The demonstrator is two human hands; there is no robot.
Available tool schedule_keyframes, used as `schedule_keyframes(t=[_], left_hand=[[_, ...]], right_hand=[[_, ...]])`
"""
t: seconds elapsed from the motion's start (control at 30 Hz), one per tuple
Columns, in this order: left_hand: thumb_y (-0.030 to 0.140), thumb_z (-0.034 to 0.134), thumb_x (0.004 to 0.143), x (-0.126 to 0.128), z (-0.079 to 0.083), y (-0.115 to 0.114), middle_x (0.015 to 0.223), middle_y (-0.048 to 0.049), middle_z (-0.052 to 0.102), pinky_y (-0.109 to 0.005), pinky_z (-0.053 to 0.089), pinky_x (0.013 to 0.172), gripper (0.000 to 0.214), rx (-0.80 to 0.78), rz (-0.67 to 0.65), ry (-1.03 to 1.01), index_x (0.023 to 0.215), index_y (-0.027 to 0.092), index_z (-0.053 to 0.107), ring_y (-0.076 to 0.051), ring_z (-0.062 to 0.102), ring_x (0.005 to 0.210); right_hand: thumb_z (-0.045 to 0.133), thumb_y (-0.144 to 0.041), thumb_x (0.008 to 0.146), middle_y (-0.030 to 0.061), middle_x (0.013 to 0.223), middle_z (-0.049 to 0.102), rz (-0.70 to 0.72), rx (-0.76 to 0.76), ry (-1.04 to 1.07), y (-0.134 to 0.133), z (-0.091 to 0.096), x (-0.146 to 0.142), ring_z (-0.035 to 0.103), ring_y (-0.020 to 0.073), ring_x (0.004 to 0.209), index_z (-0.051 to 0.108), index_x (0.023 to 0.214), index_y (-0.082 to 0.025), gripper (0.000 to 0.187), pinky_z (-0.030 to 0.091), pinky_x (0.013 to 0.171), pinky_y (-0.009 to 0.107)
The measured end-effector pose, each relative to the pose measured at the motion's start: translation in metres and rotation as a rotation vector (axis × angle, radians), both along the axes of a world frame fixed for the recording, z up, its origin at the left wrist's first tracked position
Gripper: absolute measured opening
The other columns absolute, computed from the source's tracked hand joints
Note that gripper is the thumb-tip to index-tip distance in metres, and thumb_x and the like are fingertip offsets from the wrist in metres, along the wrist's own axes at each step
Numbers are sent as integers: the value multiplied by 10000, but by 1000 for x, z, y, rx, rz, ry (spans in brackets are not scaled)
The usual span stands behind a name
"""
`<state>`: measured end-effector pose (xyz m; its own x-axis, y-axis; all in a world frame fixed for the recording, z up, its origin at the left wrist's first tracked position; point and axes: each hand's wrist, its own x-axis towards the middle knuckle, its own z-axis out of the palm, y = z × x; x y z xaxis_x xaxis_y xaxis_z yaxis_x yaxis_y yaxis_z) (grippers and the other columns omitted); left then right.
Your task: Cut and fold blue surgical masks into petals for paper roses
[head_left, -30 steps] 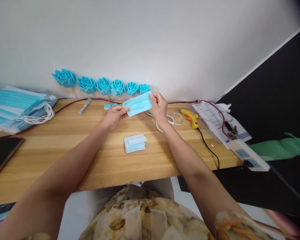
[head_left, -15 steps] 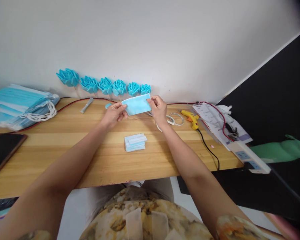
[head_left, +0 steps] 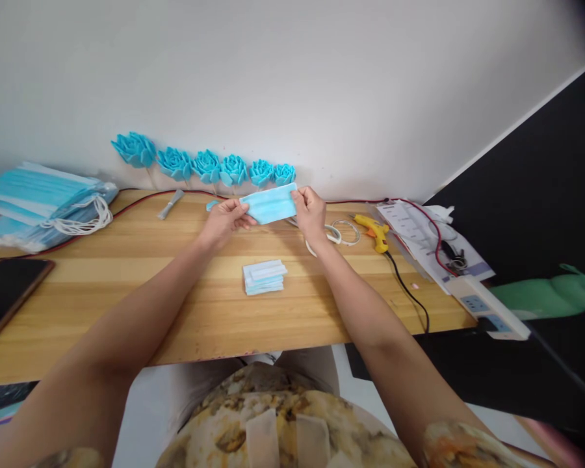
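Observation:
A light blue piece of mask fabric [head_left: 271,204] is stretched between my two hands above the table. My left hand [head_left: 225,220] pinches its left end, and my right hand [head_left: 310,211] pinches the right end. Below it, on the wood, lies a small stack of folded pale blue mask pieces [head_left: 264,277]. Partly hidden behind my right hand are white-handled scissors [head_left: 332,235]. A small blue scrap [head_left: 211,205] shows just behind my left hand.
Several blue fabric flowers [head_left: 207,167] on sticks lean along the wall. Blue face masks [head_left: 39,200] are piled at left, above a phone [head_left: 10,296]. Rightward are a yellow glue gun [head_left: 373,232], papers [head_left: 409,227] with keys, a power strip [head_left: 490,305] and a green bottle [head_left: 548,296].
The mask fabric has shifted very slightly to the right in both hands' grip and shows a faint fold across it. Otherwise little differs.

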<state>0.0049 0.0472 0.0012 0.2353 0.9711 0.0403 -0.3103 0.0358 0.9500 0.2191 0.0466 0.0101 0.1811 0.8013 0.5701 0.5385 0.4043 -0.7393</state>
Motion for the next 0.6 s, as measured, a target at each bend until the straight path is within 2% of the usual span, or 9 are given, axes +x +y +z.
schedule_keyframes(t=[0.27,0.6], left_hand=[[417,834,740,1,1,-2,611,-54,718,-189,485,506,374,3,-15,12,700,146,578,-104,637,494],[493,873,623,-2,-2,2,557,-54,693,-203,468,477,457,58,38,52,654,154,569,-114,615,457]], right_hand=[[471,-586,906,-55,627,375,-38,-19,23,3,-5,1,368,113,622,468,695,-215,427,329,625,251],[512,-556,904,-57,612,372,-38,-14,29,2,-9,-2,366,105,610,497,675,-202,422,321,623,250]])
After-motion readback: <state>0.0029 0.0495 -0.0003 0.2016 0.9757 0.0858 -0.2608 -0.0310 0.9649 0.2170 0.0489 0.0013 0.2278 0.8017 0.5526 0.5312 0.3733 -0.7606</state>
